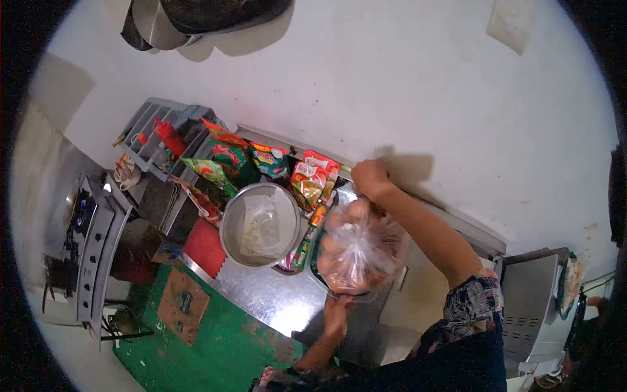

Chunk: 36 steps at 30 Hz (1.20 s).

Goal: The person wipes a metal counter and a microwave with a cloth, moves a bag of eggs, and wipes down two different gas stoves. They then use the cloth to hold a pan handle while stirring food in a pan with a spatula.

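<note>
1. Touching the near edge of the bag (369,245), the left hand (337,316) has its fingers partly hidden there; I cannot tell how firmly it grasps.
2. Across the bag, near the wall (424,78), the right hand (370,178) has curled fingers; whether they grasp anything cannot be told.
3. The clear bag, bunched on top, sits at the right part of the steel counter (287,307), between the two hands. Round brown eggs (324,262) show through it.
4. Just left of the bag stands a steel bowl (229,245) with clear plastic (264,225) inside. Small packets (318,214) lie between bowl and bag.
5. Bright pouches (310,179) stand behind the bowl; a red bottle (170,138) is in the grey rack (189,114) farther left.
6. A red mat (206,248) lies beside the bowl.
7. Well apart, at left, is the stove (95,261); cardboard (183,304) lies on the green floor (241,333).
</note>
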Tool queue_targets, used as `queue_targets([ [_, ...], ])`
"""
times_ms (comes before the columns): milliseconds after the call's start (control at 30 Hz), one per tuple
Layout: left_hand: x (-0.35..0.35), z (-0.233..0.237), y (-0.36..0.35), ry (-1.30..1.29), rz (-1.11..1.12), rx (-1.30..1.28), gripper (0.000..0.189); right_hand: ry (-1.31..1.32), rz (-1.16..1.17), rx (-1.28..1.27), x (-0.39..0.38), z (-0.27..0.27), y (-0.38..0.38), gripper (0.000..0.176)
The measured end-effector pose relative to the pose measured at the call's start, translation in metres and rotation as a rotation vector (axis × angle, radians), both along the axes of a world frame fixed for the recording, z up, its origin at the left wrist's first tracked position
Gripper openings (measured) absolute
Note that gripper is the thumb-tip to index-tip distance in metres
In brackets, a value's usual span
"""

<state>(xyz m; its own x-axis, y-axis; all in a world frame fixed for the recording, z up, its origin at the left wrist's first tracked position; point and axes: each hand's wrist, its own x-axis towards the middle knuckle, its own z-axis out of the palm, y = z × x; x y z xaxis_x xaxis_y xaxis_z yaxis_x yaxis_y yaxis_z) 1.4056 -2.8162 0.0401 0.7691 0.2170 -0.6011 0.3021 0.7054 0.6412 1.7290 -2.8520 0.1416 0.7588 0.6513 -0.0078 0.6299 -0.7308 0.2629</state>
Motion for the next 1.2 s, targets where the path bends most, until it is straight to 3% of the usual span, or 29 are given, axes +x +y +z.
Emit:
queue_targets([
  [133, -0.004, 0.011, 0.002, -0.041, 0.018, -0.085, 0.033, 0.098, -0.040, 0.005, 0.010, -0.007, -0.001, 0.016],
  [200, -0.009, 0.000, 0.003, -0.007, 0.000, -0.123, 0.031, 0.079, -0.033, 0.055, -0.001, 0.019, -0.006, 0.017],
  [300, -0.006, 0.004, 0.008, -0.002, -0.043, -0.180, 0.030, -0.008, -0.160, 0.057, 0.004, 0.015, -0.020, 0.017],
  [333, -0.006, 0.006, 0.010, -0.032, -0.065, -0.200, 0.031, -0.011, -0.174, 0.051, -0.004, 0.036, -0.021, 0.017],
  [400, -0.009, 0.005, 0.010, -0.013, -0.059, -0.196, 0.032, 0.257, -0.345, -0.057, -0.030, 0.094, -0.024, 0.018],
  [433, -0.009, 0.005, 0.009, 0.004, -0.041, -0.187, 0.033, 0.254, -0.369, -0.060, -0.035, 0.096, -0.036, 0.018],
  [533, -0.005, 0.001, 0.016, 0.110, -0.204, -0.141, 0.035, 0.054, -0.353, 0.069, -0.059, 0.105, -0.090, 0.016],
  [600, -0.001, 0.006, 0.019, 0.071, -0.215, -0.142, 0.036, 0.090, -0.405, 0.324, -0.085, 0.120, -0.125, 0.015],
  [633, -0.003, 0.007, 0.020, 0.034, -0.191, -0.141, 0.036, 0.085, -0.447, 0.321, -0.100, 0.129, -0.141, 0.015],
  [667, -0.007, -0.012, 0.021, 0.035, -0.234, -0.147, 0.036, 0.277, -0.524, 0.446, -0.117, 0.141, -0.157, 0.018],
  [700, -0.009, -0.045, 0.021, -0.043, -0.339, 0.097, 0.036, 0.464, -0.598, 0.579, -0.132, 0.150, -0.173, 0.021],
  [733, -0.010, -0.063, 0.022, -0.134, -0.439, 0.336, 0.035, 0.445, -0.642, 0.582, -0.148, 0.153, -0.189, 0.021],
  [767, -0.007, -0.053, 0.026, -0.147, -0.482, 0.324, 0.035, 0.537, -0.712, 0.697, -0.165, 0.151, -0.205, 0.018],
  [833, 0.006, -0.035, 0.037, -0.220, -0.798, 0.710, 0.034, 0.678, -0.769, 0.942, -0.197, 0.142, -0.238, 0.014],
  [867, 0.011, -0.040, 0.038, -0.234, -0.832, 0.704, 0.034, 0.662, -0.802, 0.953, -0.213, 0.143, -0.248, 0.014],
  [933, 0.019, -0.050, 0.036, -0.329, -0.438, 0.388, 0.033, 0.721, -0.902, 1.102, -0.240, 0.141, -0.264, 0.014],
  [967, 0.024, -0.036, 0.035, -0.330, -0.465, 0.387, 0.033, 0.707, -0.895, 1.055, -0.251, 0.139, -0.275, 0.013],
  [1033, 0.031, -0.007, 0.033, -0.162, -0.300, -0.063, 0.034, 0.705, -0.894, 1.124, -0.274, 0.125, -0.294, 0.013],
  [1067, 0.028, -0.001, 0.032, -0.161, -0.320, -0.062, 0.034, 0.704, -0.868, 1.177, -0.284, 0.119, -0.304, 0.013],
  [1100, 0.024, 0.003, 0.030, -0.265, -0.429, 0.244, 0.036, 0.694, -0.883, 1.189, -0.294, 0.112, -0.310, 0.013],
  [1133, 0.019, 0.002, 0.029, -0.368, -0.533, 0.551, 0.038, 0.616, -0.884, 1.041, -0.303, 0.103, -0.313, 0.014],
  [1167, 0.015, -0.006, 0.029, -0.251, -0.334, -0.056, 0.040, 0.541, -0.881, 0.891, -0.312, 0.094, -0.316, 0.016],
  [1200, 0.006, -0.015, 0.025, -0.246, -0.351, -0.055, 0.040, 0.539, -0.898, 0.898, -0.319, 0.078, -0.320, 0.016],
])
